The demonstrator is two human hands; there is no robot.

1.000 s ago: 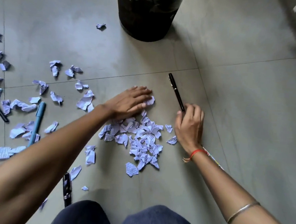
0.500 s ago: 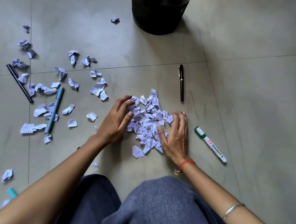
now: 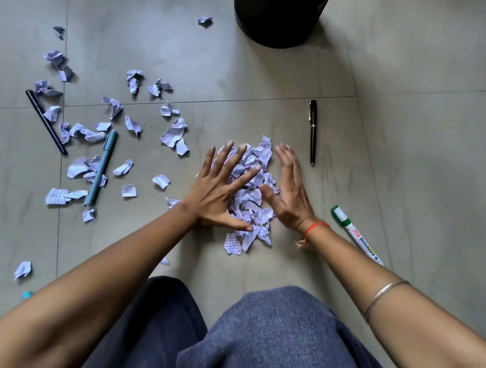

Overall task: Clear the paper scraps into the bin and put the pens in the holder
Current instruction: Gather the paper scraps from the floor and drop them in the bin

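A heap of pale purple paper scraps [image 3: 253, 201] lies on the grey tiled floor in front of me. My left hand [image 3: 221, 191] lies on its left side with fingers spread and straight. My right hand [image 3: 288, 192] stands on edge against its right side, fingers straight. Several loose scraps [image 3: 173, 134] are scattered to the left. A black bin [image 3: 279, 14] stands at the top. A black pen [image 3: 313, 131] lies right of the heap, a green whiteboard marker [image 3: 356, 235] by my right wrist, a teal pen [image 3: 102, 165] and a thin black pen [image 3: 46, 121] to the left.
My knees in blue trousers [image 3: 254, 337] fill the bottom of the view. A small teal cap [image 3: 27, 295] shows at the lower left. No pen holder is in view. Bare floor [image 3: 438, 168] stretches to the right.
Both hands have drawn closer together and the heap between them is tighter. My left hand's fingers went from curled into the scraps to spread flat. The view shifted slightly.
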